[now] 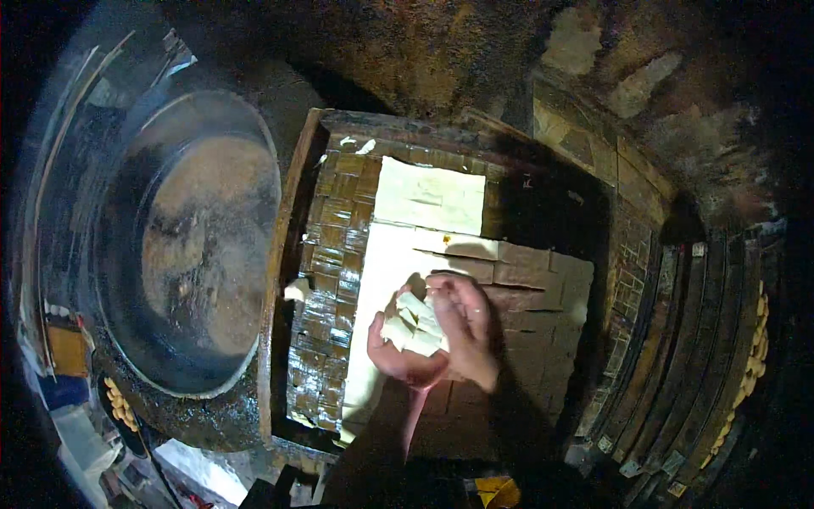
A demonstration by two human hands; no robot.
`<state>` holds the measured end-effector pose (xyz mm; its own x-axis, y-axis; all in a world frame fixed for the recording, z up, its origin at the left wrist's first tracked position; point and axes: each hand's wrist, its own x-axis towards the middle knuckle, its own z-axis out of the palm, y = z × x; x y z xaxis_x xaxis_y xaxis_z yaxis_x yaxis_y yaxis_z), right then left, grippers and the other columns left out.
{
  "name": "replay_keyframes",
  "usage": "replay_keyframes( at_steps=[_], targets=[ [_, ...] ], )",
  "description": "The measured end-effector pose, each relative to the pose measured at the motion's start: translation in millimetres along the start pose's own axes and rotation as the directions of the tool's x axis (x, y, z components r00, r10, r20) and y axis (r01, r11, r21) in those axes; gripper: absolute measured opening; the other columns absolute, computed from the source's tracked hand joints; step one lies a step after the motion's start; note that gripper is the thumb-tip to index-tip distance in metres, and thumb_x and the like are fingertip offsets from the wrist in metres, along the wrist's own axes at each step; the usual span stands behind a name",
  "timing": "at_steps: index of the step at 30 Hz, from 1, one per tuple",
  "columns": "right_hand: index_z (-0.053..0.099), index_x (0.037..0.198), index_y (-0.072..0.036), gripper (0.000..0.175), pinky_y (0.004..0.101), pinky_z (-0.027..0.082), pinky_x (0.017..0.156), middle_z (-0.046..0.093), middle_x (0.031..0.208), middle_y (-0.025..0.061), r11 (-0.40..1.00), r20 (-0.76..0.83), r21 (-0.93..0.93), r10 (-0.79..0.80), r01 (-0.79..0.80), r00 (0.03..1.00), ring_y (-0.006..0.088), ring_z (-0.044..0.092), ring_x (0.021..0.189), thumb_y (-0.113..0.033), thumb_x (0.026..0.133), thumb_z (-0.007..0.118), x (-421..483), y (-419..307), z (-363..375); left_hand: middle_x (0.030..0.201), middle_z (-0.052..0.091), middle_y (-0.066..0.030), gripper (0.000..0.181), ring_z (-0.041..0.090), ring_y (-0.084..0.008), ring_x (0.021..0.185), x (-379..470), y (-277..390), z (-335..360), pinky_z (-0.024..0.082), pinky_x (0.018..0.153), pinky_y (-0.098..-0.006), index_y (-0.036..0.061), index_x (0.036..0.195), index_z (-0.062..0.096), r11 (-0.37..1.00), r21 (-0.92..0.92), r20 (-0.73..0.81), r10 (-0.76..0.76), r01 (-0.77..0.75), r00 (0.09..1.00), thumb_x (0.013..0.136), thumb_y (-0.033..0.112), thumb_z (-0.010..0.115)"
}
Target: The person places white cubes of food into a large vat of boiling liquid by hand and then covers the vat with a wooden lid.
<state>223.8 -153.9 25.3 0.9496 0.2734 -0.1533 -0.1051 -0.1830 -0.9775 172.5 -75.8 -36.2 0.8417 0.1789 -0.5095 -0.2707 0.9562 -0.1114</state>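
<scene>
My left hand (400,362) is cupped around several small pale blocks (413,326), which look like tofu. Against their right side, my right hand (464,318) has its fingers curled; whether it grips a piece is unclear. Both hands are over a wide pale slab (534,280), cut into blocks, on a woven bamboo mat (331,254) in a wooden-framed tray (280,267). At the slab's far end is a separate-looking pale rectangular section (432,194). White scraps (366,147) lie on the mat near the far left corner.
A large round metal wok or basin (203,248) stands left of the tray. Stacked wooden-framed trays (674,356) are at the right, with small yellowish pieces (753,362) along the outer edge. More such pieces (119,404) lie at lower left. A dark, stained surface (432,57) lies beyond.
</scene>
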Motion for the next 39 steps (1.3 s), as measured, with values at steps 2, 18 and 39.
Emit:
replay_keyframes(
  at_steps=[2, 18, 39],
  targets=[
    [0.059, 0.114, 0.0, 0.027, 0.0358, 0.051, 0.086, 0.064, 0.109, 0.0155, 0.989, 0.094, -0.145, -0.012, 0.026, 0.995, 0.0238, 0.064, 0.099, -0.016, 0.092, 0.062, 23, -28, -5, 0.13, 0.056, -0.0172, 0.063, 0.056, -0.036, 0.114, -8, 17, -1, 0.046, 0.094, -0.0515, 0.0068, 0.134, 0.05, 0.999, -0.024, 0.053, -0.034, 0.035, 0.998, 0.091, 0.051, 0.039],
    [0.063, 0.105, -0.004, 0.032, 0.039, 0.054, 0.074, 0.068, 0.098, 0.0132, 0.279, 0.324, -0.778, -0.59, 0.563, 0.739, 0.0281, 0.068, 0.087, -0.031, 0.088, 0.07, 201, 32, -54, 0.135, 0.049, -0.0184, 0.071, 0.059, -0.0407, 0.101, -27, 32, -17, 0.05, 0.073, -0.0591, 0.0222, 0.141, 0.043, 0.933, -0.034, 0.376, -0.32, 0.359, 0.869, 0.092, 0.07, 0.025],
    [0.057, 0.121, -0.002, 0.044, 0.0413, 0.051, 0.083, 0.064, 0.11, 0.0182, 0.946, 0.251, -0.308, -0.021, 0.1, 0.968, 0.0286, 0.064, 0.098, -0.023, 0.085, 0.07, 144, 50, -64, 0.134, 0.051, -0.0189, 0.066, 0.057, -0.0445, 0.108, -32, 48, -12, 0.048, 0.077, -0.066, 0.0233, 0.14, 0.044, 0.936, -0.084, 0.367, -0.289, 0.341, 0.884, 0.093, 0.067, 0.031]
  ],
)
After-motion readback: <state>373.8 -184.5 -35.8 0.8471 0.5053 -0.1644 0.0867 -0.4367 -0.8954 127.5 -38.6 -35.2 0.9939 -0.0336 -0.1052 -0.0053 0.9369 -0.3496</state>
